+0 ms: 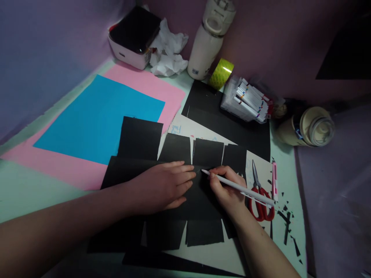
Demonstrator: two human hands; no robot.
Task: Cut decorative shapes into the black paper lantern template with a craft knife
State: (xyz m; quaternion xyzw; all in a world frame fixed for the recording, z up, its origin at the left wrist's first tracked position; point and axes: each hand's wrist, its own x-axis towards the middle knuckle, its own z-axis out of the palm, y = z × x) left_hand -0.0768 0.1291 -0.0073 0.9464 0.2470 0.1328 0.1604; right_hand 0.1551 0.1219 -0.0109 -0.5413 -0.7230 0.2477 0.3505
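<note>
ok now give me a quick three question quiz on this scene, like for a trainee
1. What does the right hand hold? a) a bottle, b) a white pen, c) a roll of tape
2. True or false: the scissors have red handles.
3. Fill in: the left hand lies on ____ paper.

Key: 1 b; 2 true; 3 black.

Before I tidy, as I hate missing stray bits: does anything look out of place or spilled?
Loose black scraps are strewn on the right side of the table, near the pink cutter, instead of gathered up. Crumpled tissues sit bunched between the black-topped box and the white bottle. I see no spill.
</note>
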